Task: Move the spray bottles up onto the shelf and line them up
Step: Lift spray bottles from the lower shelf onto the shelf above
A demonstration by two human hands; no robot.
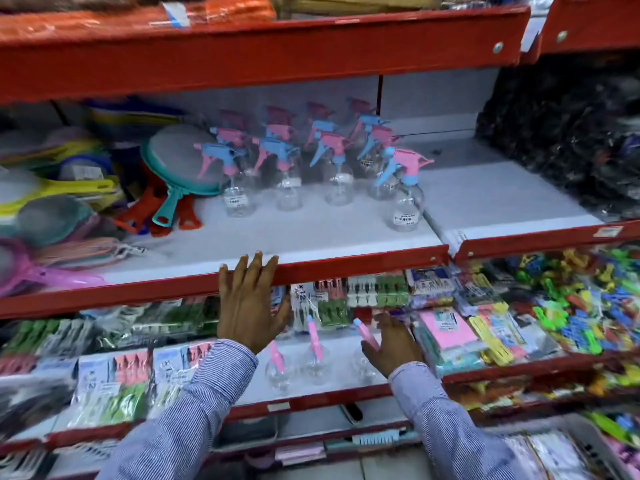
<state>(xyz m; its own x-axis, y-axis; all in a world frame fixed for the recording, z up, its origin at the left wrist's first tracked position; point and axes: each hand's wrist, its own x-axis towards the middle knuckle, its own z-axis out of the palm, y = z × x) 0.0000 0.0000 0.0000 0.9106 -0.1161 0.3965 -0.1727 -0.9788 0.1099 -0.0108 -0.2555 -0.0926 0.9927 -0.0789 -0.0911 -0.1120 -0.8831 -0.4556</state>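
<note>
Several clear spray bottles with pink and blue trigger heads stand in rows on the upper white shelf (311, 233); the nearest one (407, 192) stands alone at the front right. On the lower shelf (311, 389) three more clear bottles stand side by side: one on the left (278, 367), one in the middle (316, 355), and a third (363, 362). My left hand (251, 306) is spread flat, fingers apart, in front of the red shelf edge, holding nothing. My right hand (389, 344) is around the pink trigger head of the third bottle, fingers only loosely curled.
Round mesh strainers with coloured handles (173, 174) crowd the upper shelf's left part. Black bagged goods (568, 133) fill its right end. Packs of clothes pegs (114, 379) and bright clips (561, 306) flank the bottles on the lower shelf.
</note>
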